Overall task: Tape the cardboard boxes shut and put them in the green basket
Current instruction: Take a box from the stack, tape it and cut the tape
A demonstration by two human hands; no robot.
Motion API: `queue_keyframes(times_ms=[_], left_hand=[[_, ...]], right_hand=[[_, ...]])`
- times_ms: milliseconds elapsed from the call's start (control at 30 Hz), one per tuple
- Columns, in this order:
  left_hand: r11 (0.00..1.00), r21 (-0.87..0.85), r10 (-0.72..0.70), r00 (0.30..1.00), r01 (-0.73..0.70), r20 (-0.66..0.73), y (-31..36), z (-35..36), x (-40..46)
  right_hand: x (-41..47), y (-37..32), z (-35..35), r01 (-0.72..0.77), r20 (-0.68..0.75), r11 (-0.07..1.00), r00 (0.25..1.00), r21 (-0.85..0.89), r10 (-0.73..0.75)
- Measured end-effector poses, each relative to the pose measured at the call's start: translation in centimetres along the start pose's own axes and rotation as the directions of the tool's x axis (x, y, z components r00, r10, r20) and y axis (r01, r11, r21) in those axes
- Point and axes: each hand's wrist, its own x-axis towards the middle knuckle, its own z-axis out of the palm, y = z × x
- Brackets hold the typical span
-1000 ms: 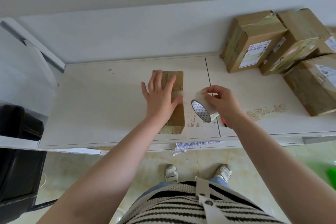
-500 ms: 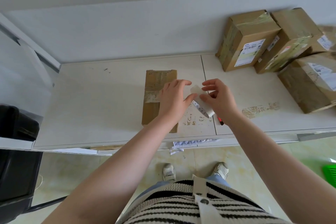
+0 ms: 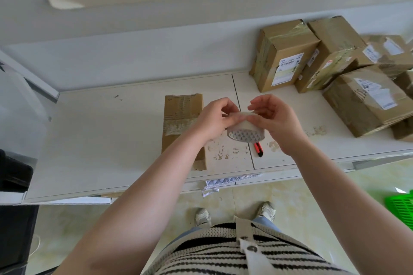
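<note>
A long flat cardboard box (image 3: pixel 182 118) lies on the white table (image 3: pixel 100 140) with a strip of clear tape across its middle. Both hands hold a roll of clear tape (image 3: pixel 244 130) above the table, just right of that box. My left hand (image 3: pixel 215 118) pinches the roll's left side and my right hand (image 3: pixel 274 118) grips its right side with curled fingers. A corner of the green basket (image 3: pixel 402 210) shows on the floor at the right edge.
Several taped cardboard boxes (image 3: pixel 286 56) are stacked at the table's back right. A red utility knife (image 3: pixel 258 149) lies on the table under the roll. Tape scraps stick to the table surface. A black object (image 3: pixel 13 176) stands at the left.
My left hand has left the flat box and joined the right hand on the tape roll. The roll has been lifted and turned, its open core now facing me.
</note>
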Motion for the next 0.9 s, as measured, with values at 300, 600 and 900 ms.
queue_keyframes(times_ms=[300, 600, 900], left_hand=[[0.972, 0.186, 0.156, 0.986, -0.143, -0.056, -0.2, 1.3, -0.2], [0.975, 0.177, 0.146, 0.988, -0.133, -0.060, 1.8, 1.5, -0.7], [0.928, -0.034, 0.353, 0.905, -0.371, -0.237, 9.2, 1.0, -5.4]], right_hand=[[1.6, 3.5, -2.6, -0.235, -0.011, 0.914, 0.969, -0.330, 0.245], [1.2, 8.2, -4.6, -0.462, -0.296, 0.737, 0.886, -0.494, 0.357], [-4.3, -10.1, -1.2, 0.106, -0.106, 0.905, 0.981, -0.413, -0.163]])
